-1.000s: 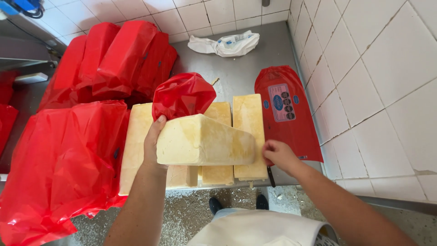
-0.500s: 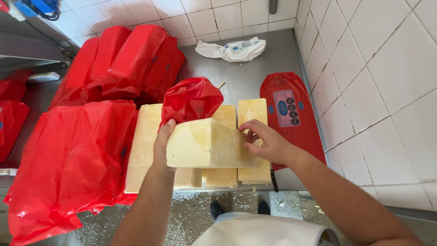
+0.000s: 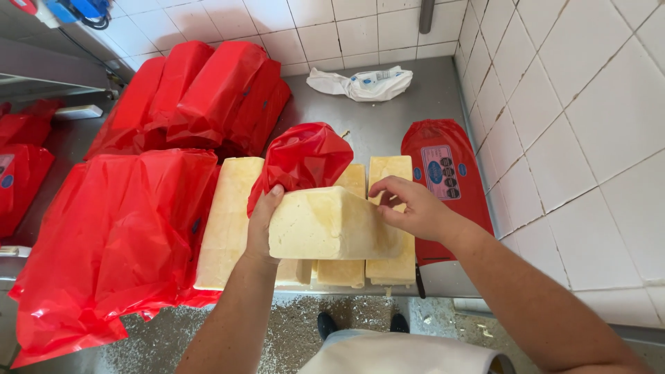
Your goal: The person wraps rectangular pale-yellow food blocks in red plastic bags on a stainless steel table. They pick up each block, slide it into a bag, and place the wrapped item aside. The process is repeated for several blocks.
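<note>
A: What lay at the left of the frame?

B: Heaped red plastic wrapping [image 3: 118,235], with red-wrapped blocks [image 3: 201,90] stacked at upper left.

A: And in the middle?

B: The left hand [image 3: 263,225] had its fingers curled shut on the left end of a pale cheese block [image 3: 331,225], held above bare cheese slabs [image 3: 228,221] on the steel counter [image 3: 388,131]; crumpled red wrap [image 3: 305,158] stood just behind.

A: The right?

B: The right hand [image 3: 409,208] pinched the block's upper right corner, fingers bent. A flat red package [image 3: 443,173] lay beside the tiled wall [image 3: 575,104].
</note>
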